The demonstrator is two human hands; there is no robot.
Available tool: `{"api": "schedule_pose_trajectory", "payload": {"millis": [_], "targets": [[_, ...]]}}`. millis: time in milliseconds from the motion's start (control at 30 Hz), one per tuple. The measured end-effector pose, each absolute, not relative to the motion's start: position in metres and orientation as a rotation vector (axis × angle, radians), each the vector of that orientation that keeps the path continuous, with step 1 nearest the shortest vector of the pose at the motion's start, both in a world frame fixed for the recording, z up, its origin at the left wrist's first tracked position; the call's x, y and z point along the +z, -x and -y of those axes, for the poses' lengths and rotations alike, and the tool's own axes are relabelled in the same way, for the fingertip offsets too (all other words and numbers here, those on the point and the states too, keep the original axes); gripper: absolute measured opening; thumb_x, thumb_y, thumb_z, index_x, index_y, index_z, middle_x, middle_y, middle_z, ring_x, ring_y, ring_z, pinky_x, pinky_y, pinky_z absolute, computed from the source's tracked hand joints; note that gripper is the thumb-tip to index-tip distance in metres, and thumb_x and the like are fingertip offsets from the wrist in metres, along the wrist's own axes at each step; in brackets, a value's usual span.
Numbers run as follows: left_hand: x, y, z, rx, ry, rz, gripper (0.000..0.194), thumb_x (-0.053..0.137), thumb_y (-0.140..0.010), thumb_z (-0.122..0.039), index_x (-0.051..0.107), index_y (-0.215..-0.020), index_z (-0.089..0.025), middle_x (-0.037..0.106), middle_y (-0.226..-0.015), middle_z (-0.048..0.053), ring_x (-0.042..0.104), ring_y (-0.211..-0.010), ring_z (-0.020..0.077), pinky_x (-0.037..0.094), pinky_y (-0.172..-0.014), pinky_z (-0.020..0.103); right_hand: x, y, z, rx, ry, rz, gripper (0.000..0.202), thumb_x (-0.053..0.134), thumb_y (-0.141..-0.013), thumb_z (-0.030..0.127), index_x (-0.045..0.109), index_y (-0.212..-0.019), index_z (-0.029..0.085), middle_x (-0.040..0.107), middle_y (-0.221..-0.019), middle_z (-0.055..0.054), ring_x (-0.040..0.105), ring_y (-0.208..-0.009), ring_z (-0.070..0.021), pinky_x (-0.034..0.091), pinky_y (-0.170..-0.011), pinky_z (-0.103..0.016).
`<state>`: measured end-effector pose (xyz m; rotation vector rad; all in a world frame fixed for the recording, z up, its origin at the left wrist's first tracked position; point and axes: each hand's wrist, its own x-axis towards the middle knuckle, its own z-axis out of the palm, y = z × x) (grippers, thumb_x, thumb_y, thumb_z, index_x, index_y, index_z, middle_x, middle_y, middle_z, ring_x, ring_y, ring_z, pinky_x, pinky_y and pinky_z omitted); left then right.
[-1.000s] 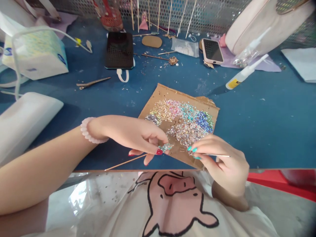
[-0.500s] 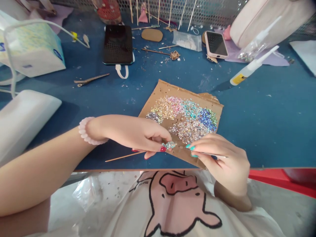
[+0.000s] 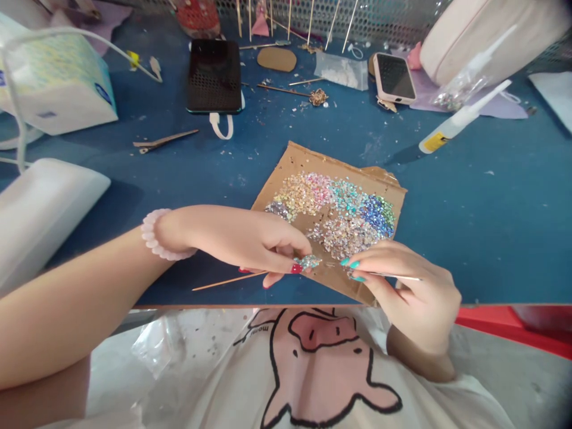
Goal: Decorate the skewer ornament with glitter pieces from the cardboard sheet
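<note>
My left hand [image 3: 250, 241], with red nails and a beaded bracelet, pinches a small ornament [image 3: 309, 262] covered in pale blue-green rhinestones. A thin wooden stick [image 3: 227, 281] juts out below that hand to the left; whether it joins the ornament is hidden. In my right hand [image 3: 409, 286], with turquoise nails, a slender rod-like tool [image 3: 397, 276] is gripped, its tip close to the ornament but apart from it. Beneath both hands lies a cardboard sheet [image 3: 297, 156], bearing rhinestones [image 3: 351, 235] in clear, yellow, pink, teal, blue and green heaps.
On the blue table are a metal clip [image 3: 165, 141], a black phone-like device [image 3: 213, 76], a pink-cased phone [image 3: 394, 77] and a glue bottle [image 3: 447, 132]. A tissue pack [image 3: 58, 83] and a white object [image 3: 49, 208] stand left. Upright sticks [image 3: 310, 24] line the back.
My right hand has drawn back slightly to the right with the tool, widening the gap to the ornament. My left hand stays nearly still, and the view has shifted a little.
</note>
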<state>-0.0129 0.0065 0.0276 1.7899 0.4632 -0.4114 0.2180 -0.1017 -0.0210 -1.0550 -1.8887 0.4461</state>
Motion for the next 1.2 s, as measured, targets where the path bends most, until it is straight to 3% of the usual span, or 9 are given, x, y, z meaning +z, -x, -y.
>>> {"api": "schedule_pose_trajectory", "payload": {"millis": [500, 1200], "targets": [[0.0264, 0.0138, -0.0059, -0.416, -1.824, -0.458, 0.023, 0.043, -0.095, -0.023, 0.054, -0.075, -0.021, 0.056, -0.063, -0.004, 0.048, -0.05, 0.0103, 0.035, -0.048, 0.022, -0.0195, -0.2185, 0.1015, 0.451, 1.068, 1.938, 0.019, 0.067, -0.082, 0.006, 0.066, -0.089, 0.024, 0.072, -0.078, 0.0, 0.069, -0.073, -0.0172, 0.054, -0.066, -0.034], [0.0281, 0.0134, -0.0058, -0.407, -1.78, -0.474, 0.022, 0.046, -0.095, -0.019, 0.053, -0.073, -0.021, 0.042, -0.053, -0.007, 0.041, -0.046, 0.01, 0.03, -0.044, 0.023, -0.0181, -0.2183, 0.1025, 0.468, 1.07, 1.942, 0.021, 0.065, -0.082, 0.004, 0.065, -0.09, 0.023, 0.073, -0.082, -0.001, 0.067, -0.075, -0.0169, 0.054, -0.068, -0.034]]}}
